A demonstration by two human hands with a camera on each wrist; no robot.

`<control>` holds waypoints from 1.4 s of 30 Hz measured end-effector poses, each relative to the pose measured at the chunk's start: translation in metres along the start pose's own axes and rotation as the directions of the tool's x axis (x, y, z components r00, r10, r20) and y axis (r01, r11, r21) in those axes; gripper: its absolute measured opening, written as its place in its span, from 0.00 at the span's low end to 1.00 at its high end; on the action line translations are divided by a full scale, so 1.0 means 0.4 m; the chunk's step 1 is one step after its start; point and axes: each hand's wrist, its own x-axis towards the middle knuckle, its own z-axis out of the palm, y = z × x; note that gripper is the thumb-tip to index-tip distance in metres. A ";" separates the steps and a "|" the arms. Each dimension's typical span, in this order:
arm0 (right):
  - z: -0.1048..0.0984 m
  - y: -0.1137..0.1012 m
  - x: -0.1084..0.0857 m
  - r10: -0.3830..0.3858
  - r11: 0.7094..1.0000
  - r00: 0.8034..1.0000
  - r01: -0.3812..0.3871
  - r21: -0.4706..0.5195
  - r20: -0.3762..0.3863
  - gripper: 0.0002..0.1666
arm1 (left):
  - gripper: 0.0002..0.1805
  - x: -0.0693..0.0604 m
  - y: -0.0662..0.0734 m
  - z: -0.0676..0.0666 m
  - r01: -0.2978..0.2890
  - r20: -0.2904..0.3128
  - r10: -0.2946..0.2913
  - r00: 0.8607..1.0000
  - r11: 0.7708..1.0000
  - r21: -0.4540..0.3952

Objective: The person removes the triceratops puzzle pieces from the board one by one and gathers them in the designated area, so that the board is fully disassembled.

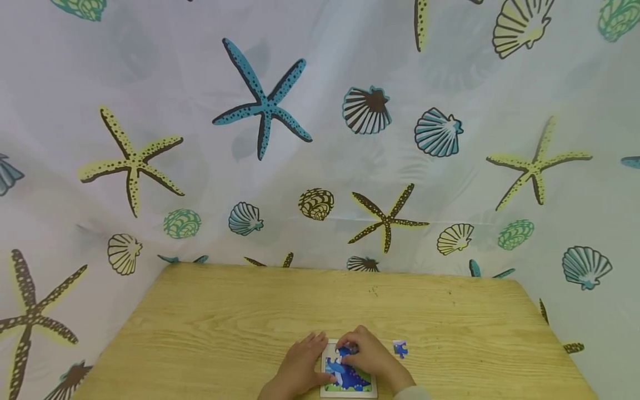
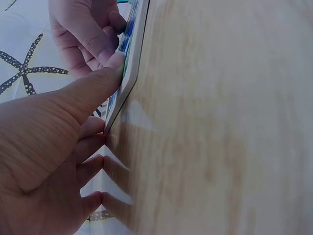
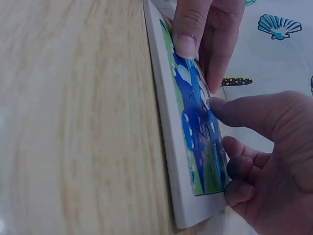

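A small framed puzzle (image 1: 350,394) with a blue dinosaur picture lies near the front edge of the table. The left hand (image 1: 301,364) rests along its left side, thumb on the picture's lower left and the other fingers on the table beside the frame. Over the upper part, the right hand (image 1: 367,353) pinches a blue piece (image 1: 344,351) between thumb and fingers; whether it is seated cannot be told. In the right wrist view the right thumb touches the picture (image 3: 195,112). The left wrist view shows the left thumb (image 2: 115,63) over the frame's edge.
A loose blue and lilac puzzle piece (image 1: 400,349) lies on the wooden table (image 1: 225,311), right of the frame. Behind and at both sides hangs a white curtain (image 1: 310,166) with starfish and shells.
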 end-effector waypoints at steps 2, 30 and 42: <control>0.001 0.000 0.000 -0.005 1.000 1.000 0.005 -0.011 0.000 0.12 | 0.45 0.000 0.000 0.000 0.000 0.000 0.000 1.000 1.000 0.005; 0.012 -0.006 0.003 0.077 0.995 0.997 -0.078 -0.068 -0.016 0.11 | 0.46 0.005 -0.010 0.010 -0.013 -0.013 0.013 1.000 1.000 0.007; 0.016 -0.002 0.001 0.063 0.995 0.997 -0.066 -0.071 -0.038 0.13 | 0.46 0.000 -0.009 0.012 -0.014 -0.019 0.014 1.000 1.000 -0.002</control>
